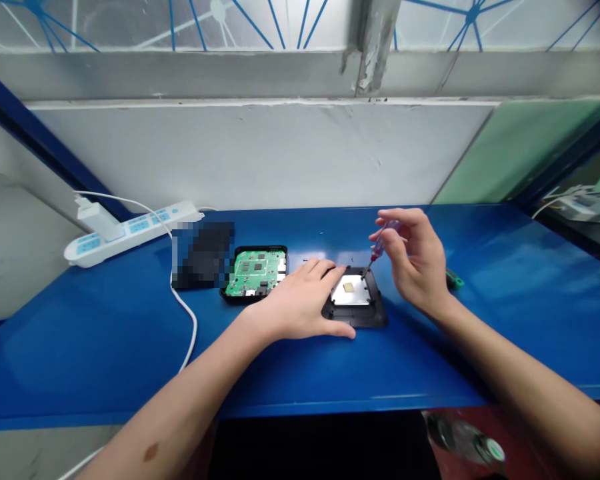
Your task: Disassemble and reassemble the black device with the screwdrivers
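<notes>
Evidently the risk sits at the tip of the screwdriver point(377, 251), which the right hand point(416, 263) pinches between thumb and fingers, leaning it over the far right corner of the metal plate point(339, 295). That plate lies in the black cover point(379, 315), flat on the blue table point(300, 383), and the left hand point(307, 299) rests over the cover's left side, thumb held apart from the fingers. Should the tool tilt too far, its tip could slip and scratch the plate or nick the tan pad point(349, 287); light pressure from the left hand could let the cover skid. Small dark bits (screws, perhaps, though too small to tell) lie just beyond the cover, where a careless knuckle might scatter them.
</notes>
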`<action>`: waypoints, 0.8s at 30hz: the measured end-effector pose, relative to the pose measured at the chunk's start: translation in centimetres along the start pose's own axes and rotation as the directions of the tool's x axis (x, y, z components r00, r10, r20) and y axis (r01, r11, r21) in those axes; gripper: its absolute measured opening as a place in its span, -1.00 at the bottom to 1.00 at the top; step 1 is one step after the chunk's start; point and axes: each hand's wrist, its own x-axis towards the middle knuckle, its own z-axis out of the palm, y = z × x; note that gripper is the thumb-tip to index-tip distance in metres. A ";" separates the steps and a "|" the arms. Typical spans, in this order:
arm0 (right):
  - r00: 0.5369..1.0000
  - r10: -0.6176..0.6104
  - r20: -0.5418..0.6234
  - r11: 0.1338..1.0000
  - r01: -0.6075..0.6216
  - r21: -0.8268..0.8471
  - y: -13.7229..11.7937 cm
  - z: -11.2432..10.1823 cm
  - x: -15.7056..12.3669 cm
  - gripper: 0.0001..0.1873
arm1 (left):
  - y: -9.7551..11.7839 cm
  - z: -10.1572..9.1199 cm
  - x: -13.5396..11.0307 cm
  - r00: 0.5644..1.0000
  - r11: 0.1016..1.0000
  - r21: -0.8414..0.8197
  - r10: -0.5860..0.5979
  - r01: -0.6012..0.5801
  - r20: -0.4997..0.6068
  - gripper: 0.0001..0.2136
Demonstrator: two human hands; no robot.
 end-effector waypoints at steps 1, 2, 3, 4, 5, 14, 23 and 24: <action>1.000 -0.014 -0.008 0.999 0.013 -0.034 0.0 0.0 0.1 -0.76 | 0.0 0.0 0.0 1.000 1.000 -0.001 -0.001 0.001 0.000 0.00; 0.999 -0.027 -0.018 0.998 0.026 -0.063 -0.1 -0.1 0.1 -0.76 | 0.0 0.0 -0.1 1.000 1.000 -0.002 -0.001 0.001 0.001 0.00; 0.999 -0.039 -0.024 0.996 0.036 -0.084 -0.1 -0.1 0.2 -0.76 | 0.0 0.0 -0.1 1.000 1.000 -0.003 -0.002 0.002 0.003 0.00; 0.998 -0.049 -0.028 0.994 0.046 -0.101 -0.1 -0.1 0.3 -0.76 | 0.0 0.0 -0.1 1.000 1.000 -0.003 -0.003 0.003 0.005 0.00; 0.998 -0.056 -0.031 0.992 0.053 -0.113 -0.1 -0.1 0.3 -0.76 | 0.0 0.0 -0.1 1.000 1.000 -0.002 -0.003 0.003 0.007 -0.01; 1.000 0.003 -0.018 0.998 -0.004 -0.068 -0.1 0.0 0.1 -0.71 | 0.0 -0.1 -0.1 1.000 1.000 -0.007 -0.002 0.002 0.006 -0.01; 0.996 -0.001 -0.087 1.000 0.000 -0.001 0.0 0.3 -0.2 -0.71 | 0.0 0.0 -0.1 1.000 1.000 -0.026 0.000 0.000 0.000 -0.04; 0.995 -0.011 -0.103 1.000 0.011 0.000 0.0 0.3 -0.2 -0.71 | 0.0 0.0 -0.1 1.000 1.000 -0.027 -0.001 0.001 0.000 -0.04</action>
